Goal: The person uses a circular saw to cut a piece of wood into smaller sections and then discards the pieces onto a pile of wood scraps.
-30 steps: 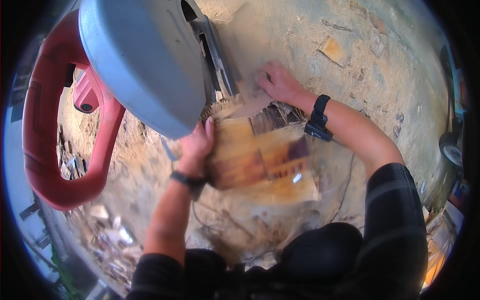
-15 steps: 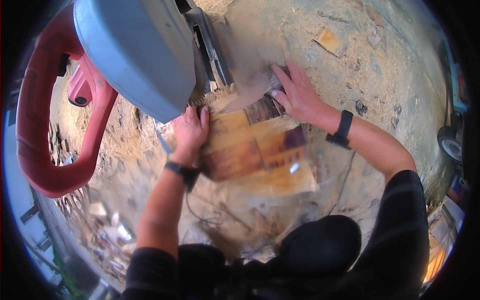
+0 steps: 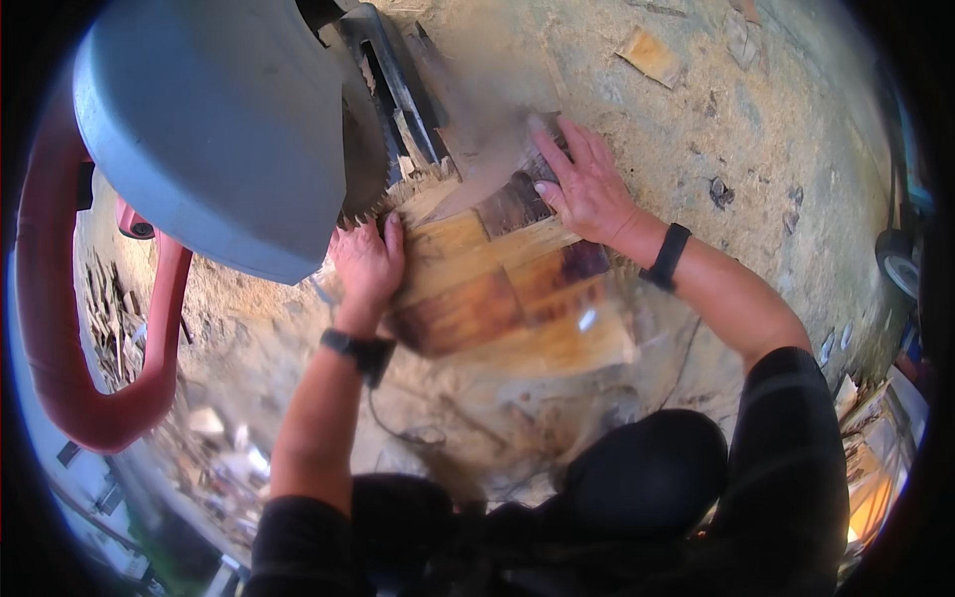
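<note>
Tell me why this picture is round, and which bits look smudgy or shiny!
In the head view, the fisheye lens makes the round shape and dark corners; in that same head view, the wood looks smudgy toward its near end, one bright white spot shows over it, and the teeth of the saw blade look clearer.

Bright light washed the sandy ground (image 3: 662,129), the wooden boards (image 3: 460,313) showed soft and smeared, and the fisheye edges bowed into blackness.

Floor (image 3: 726,249) here's super dusty and tan, ngl. Wood scraps (image 3: 111,320) littered off left, little wheel (image 3: 900,267) over far right.
</note>
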### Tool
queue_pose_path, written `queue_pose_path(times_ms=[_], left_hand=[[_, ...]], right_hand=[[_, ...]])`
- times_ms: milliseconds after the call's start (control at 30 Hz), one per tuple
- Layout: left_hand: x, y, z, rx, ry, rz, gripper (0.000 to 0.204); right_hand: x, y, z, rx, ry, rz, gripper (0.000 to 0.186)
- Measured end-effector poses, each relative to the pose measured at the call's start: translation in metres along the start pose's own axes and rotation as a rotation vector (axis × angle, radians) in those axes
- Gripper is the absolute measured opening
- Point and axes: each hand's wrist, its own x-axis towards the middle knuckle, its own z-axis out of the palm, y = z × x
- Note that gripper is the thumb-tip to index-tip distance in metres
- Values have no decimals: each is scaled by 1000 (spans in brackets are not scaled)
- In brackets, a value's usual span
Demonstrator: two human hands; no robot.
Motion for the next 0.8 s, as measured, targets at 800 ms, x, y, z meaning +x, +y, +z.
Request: queue_pose_path(times_ms=[800], left_hand=[[10,2,-3,-98,65,38,37]], right_hand=[[2,5,7,201,-50,29,76]])
